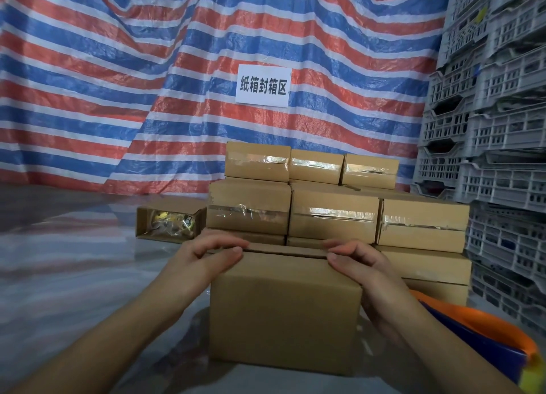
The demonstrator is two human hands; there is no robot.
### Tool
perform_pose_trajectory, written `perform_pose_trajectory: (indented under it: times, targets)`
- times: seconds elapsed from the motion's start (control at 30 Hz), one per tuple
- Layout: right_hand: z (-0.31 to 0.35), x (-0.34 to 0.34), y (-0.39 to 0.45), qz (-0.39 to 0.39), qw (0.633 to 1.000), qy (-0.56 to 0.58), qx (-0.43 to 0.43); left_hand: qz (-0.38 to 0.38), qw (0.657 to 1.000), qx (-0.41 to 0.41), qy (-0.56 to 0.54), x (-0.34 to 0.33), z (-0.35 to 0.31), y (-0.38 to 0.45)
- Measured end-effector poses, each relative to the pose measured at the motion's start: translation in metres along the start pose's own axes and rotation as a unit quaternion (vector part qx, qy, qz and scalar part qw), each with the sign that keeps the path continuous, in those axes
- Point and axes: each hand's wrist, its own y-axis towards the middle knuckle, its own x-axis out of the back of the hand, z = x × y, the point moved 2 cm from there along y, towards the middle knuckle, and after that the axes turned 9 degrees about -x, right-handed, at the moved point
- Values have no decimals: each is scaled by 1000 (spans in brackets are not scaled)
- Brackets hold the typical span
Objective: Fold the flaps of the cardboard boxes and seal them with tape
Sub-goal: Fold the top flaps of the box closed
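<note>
A plain cardboard box (283, 311) stands in front of me on the grey surface, its top flaps folded down with a seam showing between them. My left hand (204, 257) grips its top left corner, fingers curled over the top and thumb on the near face. My right hand (360, 263) grips the top right corner the same way. No tape shows on this box. Behind it a stack of taped boxes (334, 213) rises in three tiers. An open box (170, 220) with yellow packets inside lies on its side at the left.
An orange and blue tape dispenser (484, 331) lies at my right, beside the box. Grey plastic crates (499, 145) are stacked high along the right. A striped tarp (118, 83) with a white paper sign (263, 86) hangs behind. A reflective grey surface (59, 260) extends left.
</note>
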Motion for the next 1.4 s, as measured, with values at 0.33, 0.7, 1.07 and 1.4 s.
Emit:
perform_pose_trajectory:
  times: [0.33,0.7,1.07,1.4]
  targets:
    - [-7,4,10,-47,997,-45,-37,107,905,-116,395,-3,-32,13]
    - [38,30,3,-139,939,-313,-30,231,810,-191,504,-60,-31,1]
    - [-6,120,-41,-155,639,-731,-182,238,804,-199,507,-60,-29,0]
    - [86,87,-10,-186,859,-466,-102,260,918,-2,301,-49,-35,13]
